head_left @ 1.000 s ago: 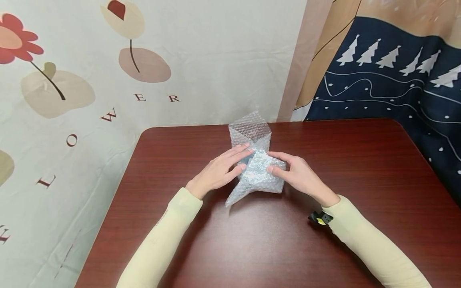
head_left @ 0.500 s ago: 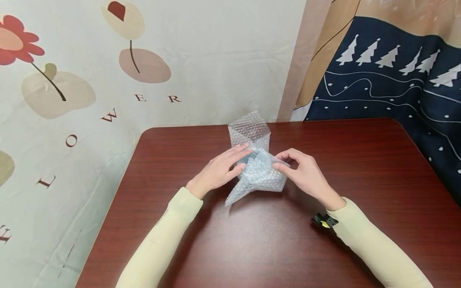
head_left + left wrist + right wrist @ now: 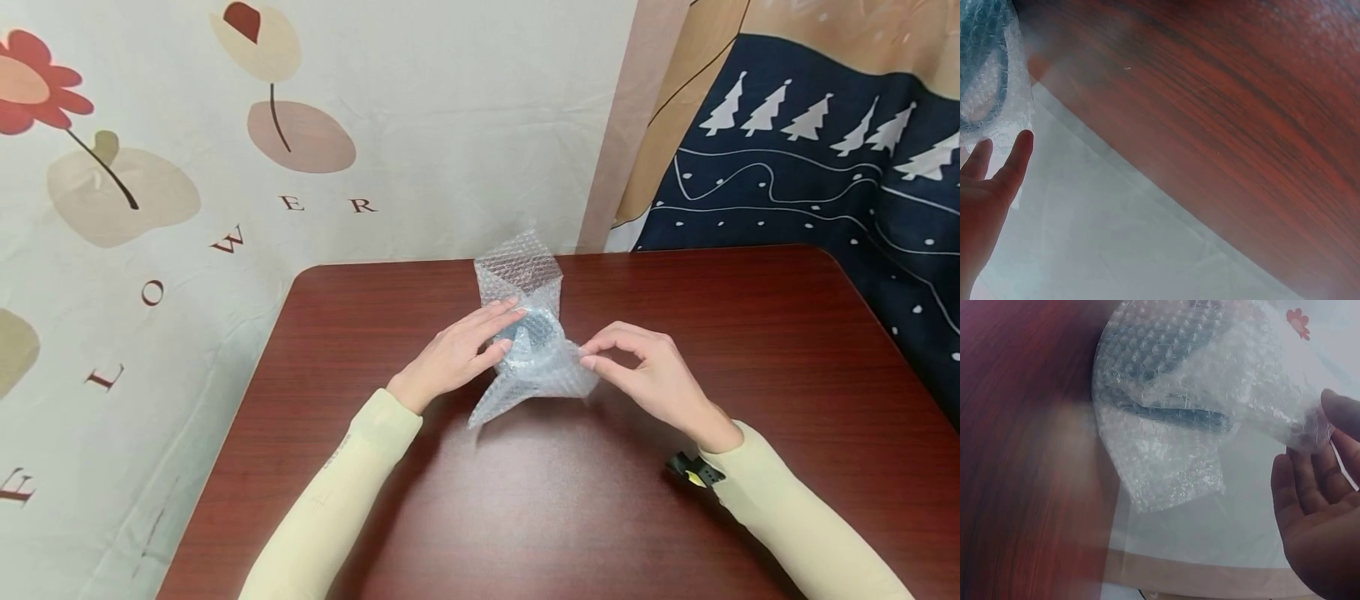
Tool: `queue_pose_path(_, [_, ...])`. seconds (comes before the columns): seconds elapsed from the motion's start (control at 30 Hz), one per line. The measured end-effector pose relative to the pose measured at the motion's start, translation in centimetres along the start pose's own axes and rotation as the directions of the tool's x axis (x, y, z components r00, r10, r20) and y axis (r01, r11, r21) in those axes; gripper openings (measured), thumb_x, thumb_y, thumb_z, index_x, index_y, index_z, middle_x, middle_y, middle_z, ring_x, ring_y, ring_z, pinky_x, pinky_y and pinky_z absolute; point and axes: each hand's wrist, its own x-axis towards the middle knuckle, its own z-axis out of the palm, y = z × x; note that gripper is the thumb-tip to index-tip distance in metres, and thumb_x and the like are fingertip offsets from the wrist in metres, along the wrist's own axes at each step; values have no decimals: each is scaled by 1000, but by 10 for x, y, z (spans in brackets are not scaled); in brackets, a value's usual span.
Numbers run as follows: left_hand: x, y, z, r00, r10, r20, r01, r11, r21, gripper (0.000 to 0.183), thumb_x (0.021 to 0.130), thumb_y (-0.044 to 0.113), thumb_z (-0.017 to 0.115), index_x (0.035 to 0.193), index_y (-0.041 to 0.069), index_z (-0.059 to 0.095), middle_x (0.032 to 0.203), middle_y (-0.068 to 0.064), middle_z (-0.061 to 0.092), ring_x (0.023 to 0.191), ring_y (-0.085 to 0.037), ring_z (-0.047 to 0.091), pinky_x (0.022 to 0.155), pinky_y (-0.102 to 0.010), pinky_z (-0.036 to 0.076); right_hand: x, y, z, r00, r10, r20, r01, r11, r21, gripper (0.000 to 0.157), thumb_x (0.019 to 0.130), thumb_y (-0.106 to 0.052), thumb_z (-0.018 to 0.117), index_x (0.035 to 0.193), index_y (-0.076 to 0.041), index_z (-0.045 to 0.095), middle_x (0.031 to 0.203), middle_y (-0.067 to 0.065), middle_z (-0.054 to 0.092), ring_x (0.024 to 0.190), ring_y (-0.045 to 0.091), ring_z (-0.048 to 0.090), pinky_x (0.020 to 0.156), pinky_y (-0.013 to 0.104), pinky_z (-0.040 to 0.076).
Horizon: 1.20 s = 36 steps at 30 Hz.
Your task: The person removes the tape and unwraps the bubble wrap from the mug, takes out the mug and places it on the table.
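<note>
Clear bubble wrap (image 3: 517,268) lies folded around a bluish, round-edged thing (image 3: 542,327) on the table, with flaps sticking out at the back and the near left. Through the wrap, this bluish thing (image 3: 1172,347) shows only in part, so its kind is hidden. My left hand (image 3: 459,354) rests on the left side of the bundle, fingers mostly straight and spread. Between thumb and fingertips, my right hand (image 3: 651,373) pinches a corner of the bubble wrap and draws it out to the right. The right wrist view shows that pinched flap (image 3: 1285,394) stretched towards the hand (image 3: 1322,506).
The bundle stands towards the back of a dark red-brown wooden table (image 3: 525,517). A pale cloth with printed flowers and letters (image 3: 450,108) hangs behind it. Dark blue cloth with white trees (image 3: 795,183) hangs at the back right. A black strap (image 3: 696,471) is on the right wrist.
My right hand has moved right and a little nearer, pulling the bubble wrap flap off the top. More of the bluish round thing shows. My left hand has stayed in place.
</note>
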Motion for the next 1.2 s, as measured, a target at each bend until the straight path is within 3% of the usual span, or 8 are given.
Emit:
queue_pose_path(0.3, [0, 0, -1, 1000, 13, -7, -13, 1000, 8, 51, 110, 43, 45, 158, 25, 46, 167, 8, 33, 153, -10, 28, 123, -41, 30, -13, -2, -7, 987, -123, 102, 122, 992, 17, 31, 85, 1, 83, 102, -24, 80, 97, -12, 71, 90, 6, 65, 78, 20, 54])
queue_pose_path(0.5, [0, -1, -1, 1000, 16, -5, -16, 1000, 10, 51, 110, 43, 44, 158, 25, 46, 167, 8, 32, 154, -11, 28, 123, -41, 30, -16, -3, -5, 963, -252, 93, 249, 968, 43, 38, 78, 8, 85, 103, -20, 80, 97, -9, 71, 90, 9, 65, 81, 18, 53])
queue_pose_path(0.6, [0, -1, 0, 1000, 10, -3, -10, 1000, 5, 51, 110, 43, 44, 158, 26, 46, 167, 9, 32, 154, -11, 28, 123, -42, 30, -18, -1, -3, 942, -328, 78, 327, 945, 27, 22, 86, -4, 84, 102, -18, 80, 97, -7, 71, 92, 10, 65, 85, 16, 51])
queue_pose_path(0.7, [0, -1, 0, 1000, 13, -2, -13, 1000, 2, 51, 110, 43, 45, 158, 26, 46, 167, 8, 32, 154, -11, 28, 123, -41, 29, -19, 0, 0, 903, -425, 71, 426, 905, 1, 7, 96, -18, 77, 101, -14, 80, 97, -4, 72, 91, 12, 65, 87, 17, 51])
queue_pose_path(0.8, [0, -1, -1, 1000, 20, -5, -20, 1000, 1, 51, 110, 42, 45, 158, 25, 46, 167, 8, 33, 154, -11, 28, 123, -41, 29, -19, -1, 1, 868, -489, 87, 492, 870, -22, 14, 100, -25, 71, 101, -13, 79, 96, -3, 71, 91, 13, 65, 87, 18, 51])
queue_pose_path(1.2, [-1, -1, -2, 1000, 18, -3, -18, 1000, -2, 51, 110, 42, 46, 158, 25, 46, 167, 9, 32, 154, -10, 28, 122, -41, 30, -24, -5, 2, 826, -536, 173, 547, 837, -23, 12, 101, -21, 70, 104, -14, 78, 102, -4, 71, 94, 14, 65, 89, 21, 51])
